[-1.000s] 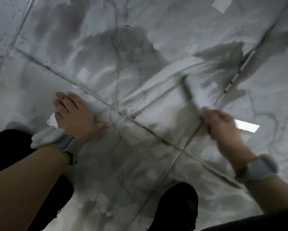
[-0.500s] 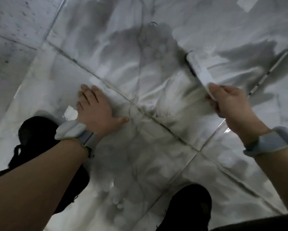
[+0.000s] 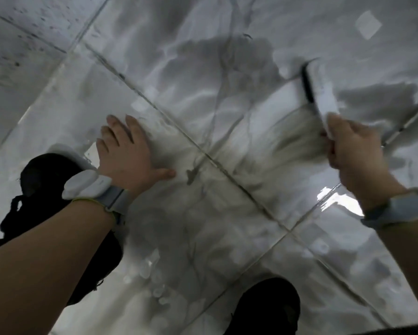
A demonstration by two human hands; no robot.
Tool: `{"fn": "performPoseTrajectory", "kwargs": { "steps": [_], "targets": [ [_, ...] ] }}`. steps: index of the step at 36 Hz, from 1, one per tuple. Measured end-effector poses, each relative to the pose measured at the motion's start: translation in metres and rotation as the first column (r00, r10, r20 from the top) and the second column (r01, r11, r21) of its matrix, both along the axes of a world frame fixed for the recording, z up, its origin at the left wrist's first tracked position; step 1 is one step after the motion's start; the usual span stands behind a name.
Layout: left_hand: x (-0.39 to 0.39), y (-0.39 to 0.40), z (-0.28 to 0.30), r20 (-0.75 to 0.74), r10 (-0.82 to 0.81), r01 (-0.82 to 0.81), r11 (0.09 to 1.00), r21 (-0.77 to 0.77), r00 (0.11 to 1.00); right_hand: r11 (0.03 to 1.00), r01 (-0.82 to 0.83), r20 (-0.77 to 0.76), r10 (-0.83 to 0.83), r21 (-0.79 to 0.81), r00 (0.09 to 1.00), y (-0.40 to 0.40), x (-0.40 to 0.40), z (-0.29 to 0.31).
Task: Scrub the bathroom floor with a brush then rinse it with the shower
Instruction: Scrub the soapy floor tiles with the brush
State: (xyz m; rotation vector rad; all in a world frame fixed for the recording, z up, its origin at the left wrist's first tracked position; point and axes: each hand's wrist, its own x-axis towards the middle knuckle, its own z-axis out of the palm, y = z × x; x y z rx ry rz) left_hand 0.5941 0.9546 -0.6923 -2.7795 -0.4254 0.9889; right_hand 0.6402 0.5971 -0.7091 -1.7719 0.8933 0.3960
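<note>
The scrub brush is being gripped at its near end by the right hand, its long axis running up and away from the grip, while the left hand is being pressed flat, well apart from the brush, on the wet marble-pattern floor tiles.

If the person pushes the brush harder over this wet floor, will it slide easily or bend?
The brush probably slides easily, since the floor looks wet and glossy. Its straight white body suggests stiff plastic, unlikely to bend. The right hand grips only its near end, so it seems light.
</note>
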Motion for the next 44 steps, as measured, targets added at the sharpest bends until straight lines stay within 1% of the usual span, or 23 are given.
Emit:
{"fn": "performPoseTrajectory", "kwargs": {
  "steps": [2, 4, 6, 8, 9, 11, 13, 15, 18, 20, 21, 23, 27, 28, 30, 32, 33, 34, 36, 37, 40, 42, 44],
  "targets": [
    [0.000, -0.002, 0.002, 0.005, 0.016, -0.016, 1.000, -0.012, 1.000, 0.986, 0.167, 0.033, -0.166, -0.029, 0.986, -0.016, 0.018, 0.002],
    [0.001, -0.003, 0.003, 0.008, 0.039, -0.038, 0.999, -0.032, 0.999, 0.984, 0.180, 0.026, -0.180, 0.000, 0.983, -0.010, 0.017, -0.001],
    [0.000, -0.003, 0.004, -0.001, 0.053, -0.053, 0.997, -0.054, 0.999, 0.998, 0.041, -0.022, -0.040, 0.037, 0.999, 0.021, -0.002, -0.004],
    [-0.001, -0.002, 0.004, -0.003, 0.051, -0.051, 0.996, -0.067, 0.999, 0.978, -0.193, -0.073, 0.199, 0.080, 0.977, 0.061, -0.031, -0.008],
    [-0.002, -0.002, 0.003, 0.000, 0.048, -0.048, 0.997, -0.065, 0.999, 0.935, -0.345, -0.096, 0.353, 0.086, 0.931, 0.078, -0.047, -0.007],
    [-0.002, -0.002, 0.002, 0.002, 0.041, -0.041, 0.998, -0.057, 0.999, 0.780, -0.621, -0.131, 0.625, 0.075, 0.770, 0.102, -0.072, -0.005],
    [-0.001, -0.002, 0.002, -0.006, 0.040, -0.040, 0.998, -0.058, 0.999, 0.719, -0.693, -0.143, 0.693, 0.056, 0.707, 0.103, -0.072, -0.005],
    [-0.002, 0.000, 0.001, -0.011, 0.037, -0.038, 0.997, -0.068, 0.999, 0.799, -0.602, -0.123, 0.598, 0.005, 0.792, 0.085, -0.050, -0.008],
    [-0.001, 0.002, 0.001, -0.017, 0.033, -0.034, 0.996, -0.084, 0.999, 0.984, -0.174, -0.020, 0.175, 0.021, 0.984, 0.042, 0.007, -0.009],
    [-0.002, 0.001, 0.002, -0.007, 0.031, -0.031, 0.996, -0.083, 1.000, 0.995, 0.097, 0.023, -0.098, 0.027, 0.995, 0.015, 0.038, -0.007],
    [-0.002, 0.000, 0.002, 0.002, 0.030, -0.030, 0.996, -0.080, 1.000, 0.986, 0.165, 0.029, -0.165, 0.016, 0.986, 0.008, 0.048, -0.004],
    [-0.002, 0.001, 0.002, 0.015, 0.029, -0.028, 0.997, -0.071, 0.999, 0.987, 0.163, 0.015, -0.163, -0.001, 0.986, 0.010, 0.052, -0.007],
    [-0.001, 0.003, 0.001, -0.005, 0.046, -0.046, 0.994, -0.095, 0.999, 0.986, -0.158, -0.052, 0.160, 0.047, 0.986, 0.069, 0.009, -0.009],
    [-0.001, 0.002, 0.000, -0.004, 0.047, -0.047, 0.995, -0.091, 0.999, 0.954, -0.295, -0.062, 0.298, 0.057, 0.952, 0.084, -0.008, -0.007],
    [-0.002, 0.001, 0.000, 0.011, 0.042, -0.041, 0.995, -0.087, 0.999, 0.804, -0.593, -0.080, 0.594, 0.037, 0.800, 0.103, -0.034, -0.004],
    [-0.003, 0.002, 0.000, 0.015, 0.042, -0.040, 0.995, -0.094, 0.999, 0.706, -0.708, -0.110, 0.706, 0.023, 0.700, 0.103, -0.037, -0.004],
    [-0.004, 0.003, -0.001, 0.012, 0.042, -0.041, 0.994, -0.098, 0.999, 0.718, -0.696, -0.113, 0.693, 0.011, 0.712, 0.099, -0.030, -0.004],
    [-0.004, 0.003, -0.001, 0.009, 0.042, -0.041, 0.994, -0.100, 0.999, 0.774, -0.633, -0.108, 0.631, 0.013, 0.768, 0.091, -0.017, -0.005],
    [-0.004, 0.001, -0.001, 0.031, 0.037, -0.034, 0.995, -0.091, 0.999, 0.932, -0.363, -0.042, 0.363, 0.027, 0.931, 0.066, 0.015, -0.003],
    [-0.004, 0.000, -0.001, 0.047, 0.037, -0.033, 0.996, -0.084, 0.998, 0.974, -0.228, -0.017, 0.228, 0.009, 0.974, 0.052, 0.032, -0.001],
    [-0.004, 0.000, -0.002, 0.075, 0.051, -0.045, 0.996, -0.077, 0.996, 0.997, 0.021, -0.004, -0.021, -0.069, 1.000, 0.020, 0.068, 0.010],
    [-0.005, 0.001, -0.005, 0.089, 0.042, -0.037, 0.998, -0.055, 0.995, 0.996, 0.061, 0.020, -0.060, -0.059, 0.998, 0.019, 0.071, 0.007],
    [-0.007, 0.003, -0.007, 0.096, 0.037, -0.033, 0.999, -0.043, 0.995, 0.997, -0.039, 0.026, 0.041, -0.064, 0.999, 0.041, 0.057, 0.000]
  ]
}}
